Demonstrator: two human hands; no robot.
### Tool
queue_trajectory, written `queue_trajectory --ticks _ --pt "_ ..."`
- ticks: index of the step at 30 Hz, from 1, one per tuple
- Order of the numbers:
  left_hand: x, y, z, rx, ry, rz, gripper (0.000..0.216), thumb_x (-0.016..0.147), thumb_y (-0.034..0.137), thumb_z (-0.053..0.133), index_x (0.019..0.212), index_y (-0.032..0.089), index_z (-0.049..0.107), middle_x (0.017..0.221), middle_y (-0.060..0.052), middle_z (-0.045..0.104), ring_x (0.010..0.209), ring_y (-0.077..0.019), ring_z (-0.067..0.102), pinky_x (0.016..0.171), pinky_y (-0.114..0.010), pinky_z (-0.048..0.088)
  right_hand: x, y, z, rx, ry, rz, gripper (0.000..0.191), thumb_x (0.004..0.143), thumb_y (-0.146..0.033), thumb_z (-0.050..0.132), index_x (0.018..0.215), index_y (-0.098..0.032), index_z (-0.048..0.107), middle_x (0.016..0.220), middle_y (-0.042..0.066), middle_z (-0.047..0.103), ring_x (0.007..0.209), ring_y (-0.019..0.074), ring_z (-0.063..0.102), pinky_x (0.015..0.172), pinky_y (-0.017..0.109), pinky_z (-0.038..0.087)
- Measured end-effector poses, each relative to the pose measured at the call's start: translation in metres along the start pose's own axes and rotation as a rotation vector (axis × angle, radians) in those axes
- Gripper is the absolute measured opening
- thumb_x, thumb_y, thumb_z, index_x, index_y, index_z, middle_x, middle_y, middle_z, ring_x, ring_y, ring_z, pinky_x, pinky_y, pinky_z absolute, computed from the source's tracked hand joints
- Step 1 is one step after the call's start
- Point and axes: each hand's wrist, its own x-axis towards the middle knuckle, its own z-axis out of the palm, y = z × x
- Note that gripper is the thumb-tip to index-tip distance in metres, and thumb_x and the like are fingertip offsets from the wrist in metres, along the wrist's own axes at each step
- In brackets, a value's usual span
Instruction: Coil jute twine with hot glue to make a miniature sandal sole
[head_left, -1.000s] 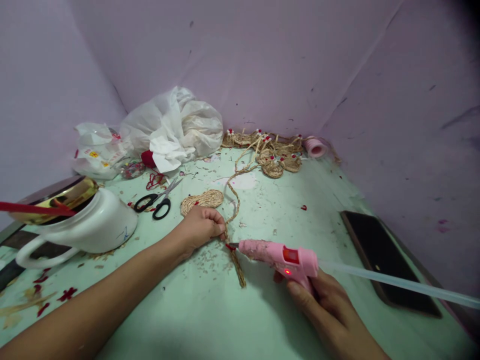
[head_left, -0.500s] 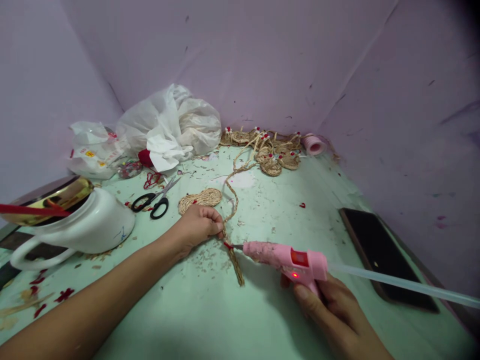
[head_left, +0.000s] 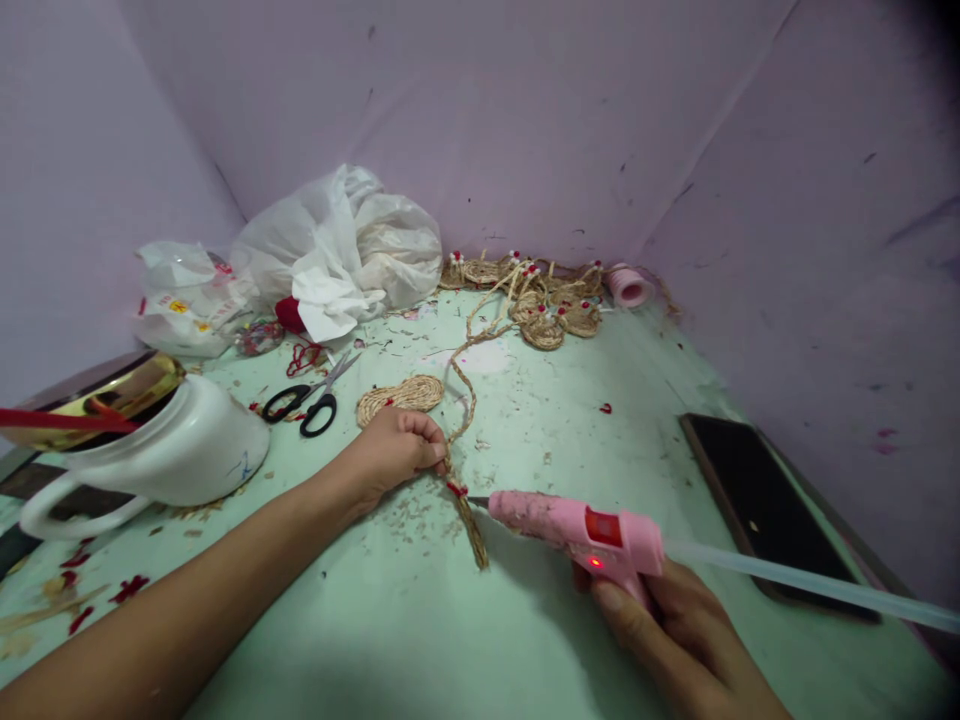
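Note:
My left hand [head_left: 405, 447] pinches a braided straw cord [head_left: 466, 405] near its lower end. Below the fingers, a red tie [head_left: 457, 489] wraps the cord, and a loose straw tail [head_left: 474, 537] points toward me. In my right hand [head_left: 667, 630] is a pink hot glue gun [head_left: 577, 525], its red light lit and a long clear glue stick [head_left: 795, 578] sticking out of the back. The gun's nozzle is right beside the red tie; whether it touches cannot be told. A coiled straw sole shape [head_left: 401, 397] lies just beyond my left hand.
Black-handled scissors [head_left: 311, 400] lie left of the straw sole. A white mug [head_left: 187, 440] stands at the left, a phone [head_left: 765, 510] at the right. Plastic bags [head_left: 345, 245], straw pieces with red and white beads [head_left: 551, 310] and a pink spool [head_left: 628, 288] sit along the back wall.
The glue gun in my right hand has shifted slightly right and toward me, its nozzle still by the red tie. My left hand keeps its place on the cord.

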Motion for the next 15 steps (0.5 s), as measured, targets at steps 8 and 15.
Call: queue_trajectory --ticks 8,15 --pt "-0.002 0.0 0.0 0.024 0.013 0.0 0.005 0.054 0.01 0.054 0.051 0.013 0.056 0.044 0.0 0.057 0.038 -0.0044 0.033 0.041 -0.019 0.019 0.002 0.008 -0.004 -0.013 -0.13 -0.003 0.04 0.082 -0.05 0.052 0.105 -0.024 0.069 0.103 0.007 0.07 0.094 0.0279 0.063 0.079 0.037 0.053" --pt "-0.003 0.004 0.001 0.029 0.014 0.001 0.004 0.053 0.012 0.054 0.049 0.013 0.055 0.045 -0.001 0.058 0.039 -0.0047 0.033 0.042 -0.02 0.019 -0.007 0.006 -0.001 0.062 -0.075 0.081 0.038 0.082 -0.05 0.052 0.102 -0.023 0.068 0.104 0.007 0.069 0.099 0.029 0.062 0.088 0.039 0.048"
